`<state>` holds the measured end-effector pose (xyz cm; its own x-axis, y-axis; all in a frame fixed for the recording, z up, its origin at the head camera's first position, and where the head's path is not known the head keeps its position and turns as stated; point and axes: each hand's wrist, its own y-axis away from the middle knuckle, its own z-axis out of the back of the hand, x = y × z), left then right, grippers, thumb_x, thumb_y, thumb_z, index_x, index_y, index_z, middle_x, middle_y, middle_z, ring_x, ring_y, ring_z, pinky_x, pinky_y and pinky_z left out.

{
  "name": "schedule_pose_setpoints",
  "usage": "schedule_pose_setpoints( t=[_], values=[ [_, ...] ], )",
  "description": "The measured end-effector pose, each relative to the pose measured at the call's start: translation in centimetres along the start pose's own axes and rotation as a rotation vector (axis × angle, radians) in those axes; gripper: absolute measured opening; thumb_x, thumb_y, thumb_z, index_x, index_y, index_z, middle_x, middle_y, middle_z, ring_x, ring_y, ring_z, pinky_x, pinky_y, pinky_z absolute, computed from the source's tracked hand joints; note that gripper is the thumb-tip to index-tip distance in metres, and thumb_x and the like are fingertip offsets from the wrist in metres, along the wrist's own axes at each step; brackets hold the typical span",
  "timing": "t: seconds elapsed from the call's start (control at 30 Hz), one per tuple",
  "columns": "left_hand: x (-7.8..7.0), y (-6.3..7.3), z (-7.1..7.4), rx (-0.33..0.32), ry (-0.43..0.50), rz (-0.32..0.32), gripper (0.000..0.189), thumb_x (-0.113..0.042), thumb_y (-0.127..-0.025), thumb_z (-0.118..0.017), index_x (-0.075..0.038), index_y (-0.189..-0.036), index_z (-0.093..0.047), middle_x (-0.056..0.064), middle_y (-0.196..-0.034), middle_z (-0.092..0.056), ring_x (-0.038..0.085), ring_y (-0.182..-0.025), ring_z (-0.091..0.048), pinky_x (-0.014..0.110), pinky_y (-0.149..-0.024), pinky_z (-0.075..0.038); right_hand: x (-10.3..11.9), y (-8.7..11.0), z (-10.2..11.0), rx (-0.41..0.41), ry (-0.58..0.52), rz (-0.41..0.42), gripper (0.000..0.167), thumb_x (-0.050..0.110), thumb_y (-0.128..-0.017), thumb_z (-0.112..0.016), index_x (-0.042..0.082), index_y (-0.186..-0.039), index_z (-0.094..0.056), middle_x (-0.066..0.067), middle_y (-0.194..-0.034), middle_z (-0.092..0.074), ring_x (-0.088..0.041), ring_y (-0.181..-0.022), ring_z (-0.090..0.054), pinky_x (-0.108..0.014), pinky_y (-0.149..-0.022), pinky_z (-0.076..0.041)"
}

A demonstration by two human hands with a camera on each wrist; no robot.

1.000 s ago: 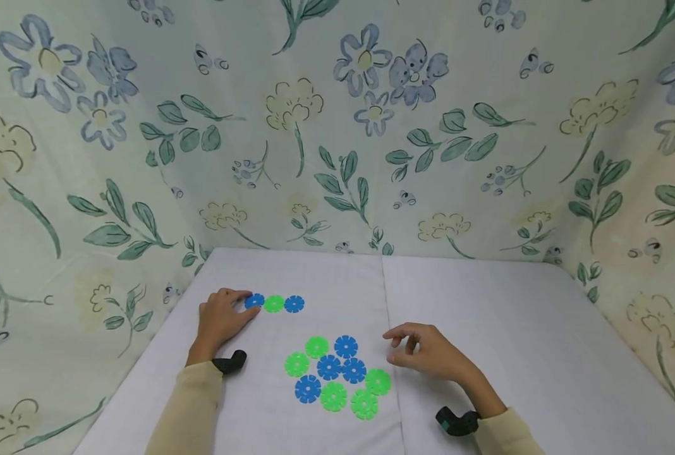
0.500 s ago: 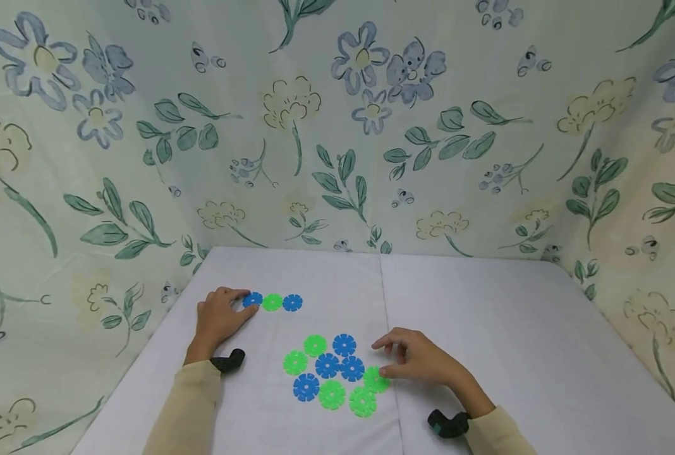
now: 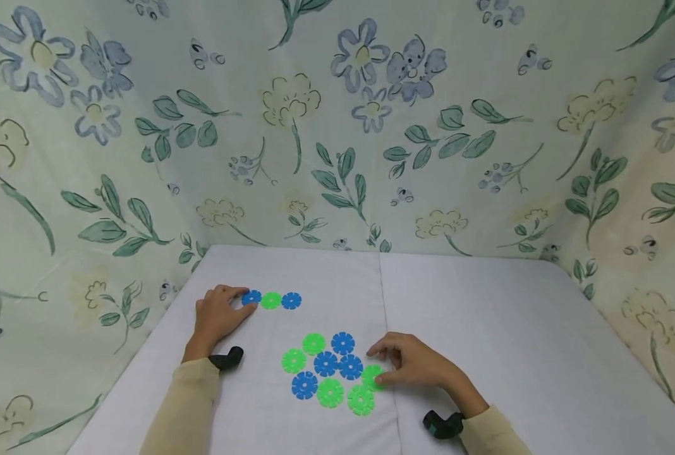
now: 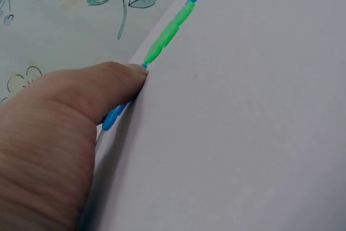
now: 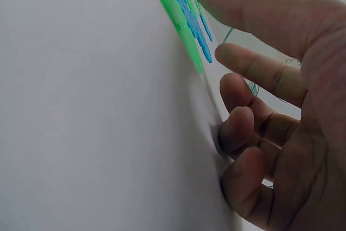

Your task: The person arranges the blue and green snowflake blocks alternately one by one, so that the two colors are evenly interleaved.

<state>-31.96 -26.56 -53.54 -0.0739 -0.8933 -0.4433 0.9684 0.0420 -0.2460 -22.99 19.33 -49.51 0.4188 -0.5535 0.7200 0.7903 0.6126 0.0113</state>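
My left hand (image 3: 217,316) is at the left end of a short row, its index finger and thumb on opposite edges of a blue notched disc (image 3: 251,297). A green notched disc (image 3: 271,301) and a second blue one (image 3: 291,301) continue that row to the right. In the left wrist view the thumb covers part of the held disc (image 4: 111,118). My right hand (image 3: 419,365) hovers at the right side of a loose group, fingers loosely bent, holding nothing. Its thumb tip overlaps a green disc (image 3: 370,375) there; the index finger points toward a blue disc (image 3: 343,343).
The loose group has several flat blue and green discs, such as a green one (image 3: 330,393) in front and a blue one (image 3: 304,385) at the left. They lie on a white tablecloth (image 3: 485,316) with a crease. Floral fabric (image 3: 337,126) stands behind.
My right hand has moved left and slightly toward me, bringing its thumb over the right-hand green disc. The left hand stays at the row; the head view has shifted slightly.
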Motion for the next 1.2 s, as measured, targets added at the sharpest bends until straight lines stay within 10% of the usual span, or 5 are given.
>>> schedule_pose_setpoints(
  t=[0.7,1.2],
  values=[
    [0.2,0.3,-0.1,0.002,-0.013,0.007,0.055,-0.06,-0.086,-0.069,-0.024,-0.128,-0.068,0.014,-0.128,-0.061,0.036,-0.117,-0.052,0.056,-0.091,-0.034,0.4,0.4,-0.8,0.025,0.161,-0.01,0.054,0.048,-0.068,-0.09,0.033,-0.117,-0.07,0.016,-0.103,-0.062,-0.003,-0.092,-0.054,-0.025,-0.081,-0.046],
    [-0.3,0.1,0.3,0.013,-0.021,-0.002,0.057,-0.059,-0.087,-0.068,-0.022,-0.13,-0.067,0.017,-0.129,-0.06,0.039,-0.117,-0.052,0.057,-0.089,-0.034,-0.1,0.0,-0.2,0.021,0.128,0.016,0.049,0.046,-0.067,-0.091,0.032,-0.111,-0.072,0.017,-0.1,-0.066,-0.005,-0.08,-0.054,-0.021,-0.07,-0.047]
  ],
)
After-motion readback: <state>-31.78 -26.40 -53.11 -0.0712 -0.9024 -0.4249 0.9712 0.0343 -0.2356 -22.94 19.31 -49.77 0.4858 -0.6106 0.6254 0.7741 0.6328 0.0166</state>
